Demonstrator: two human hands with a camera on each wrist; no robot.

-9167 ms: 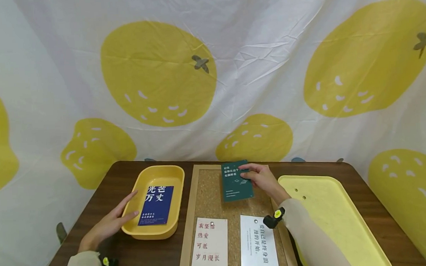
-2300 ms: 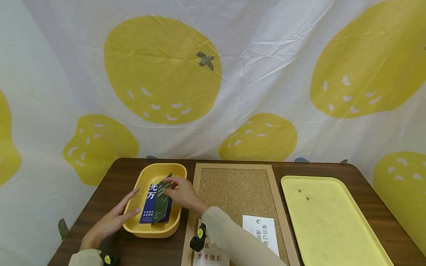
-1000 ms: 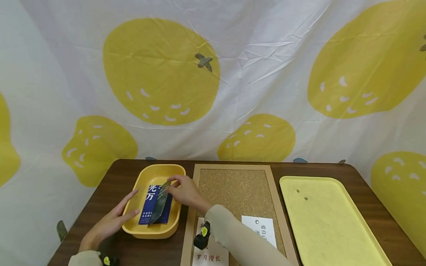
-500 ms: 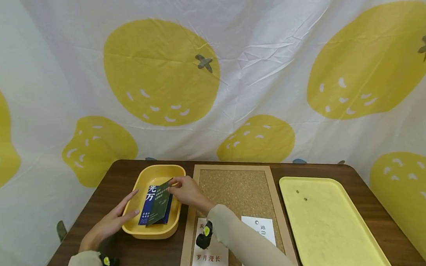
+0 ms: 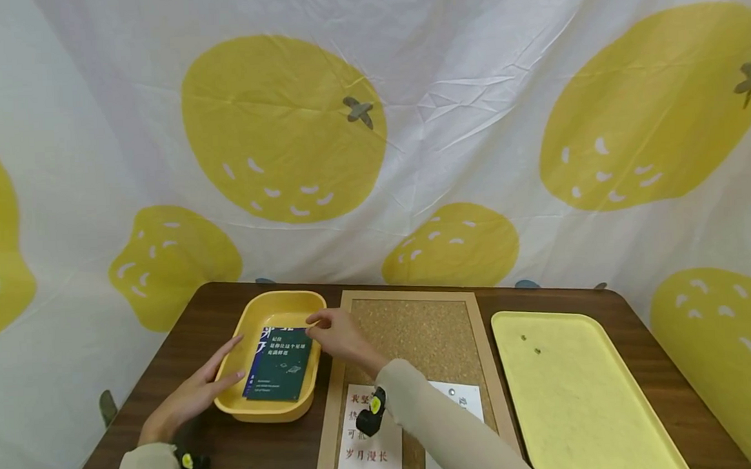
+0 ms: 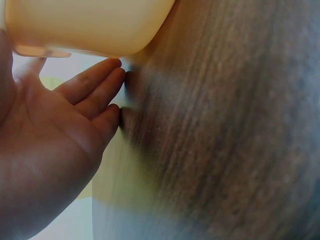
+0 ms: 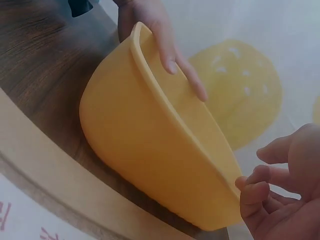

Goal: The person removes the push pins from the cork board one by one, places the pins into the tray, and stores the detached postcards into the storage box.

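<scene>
In the head view a dark green card with white lettering lies in the yellow basin, over a blue card that shows along its left and top edges. My right hand is over the basin's right rim, beside the card's upper right corner; its fingers are loosely bent with nothing visible between them in the right wrist view. At the basin's left side my left hand rests its thumb and index finger over the rim. Its other fingers extend under the basin's side, near the tabletop.
A framed corkboard lies right of the basin, bearing a white card with red writing and a second white card, partly under my right sleeve. A pale yellow tray farther right holds two small pins. A fruit-printed curtain hangs behind.
The green card has gone from above the corkboard into the basin, tilted at first, and now lies flat on the blue card. My right hand has let go of it and shifted slightly right.
</scene>
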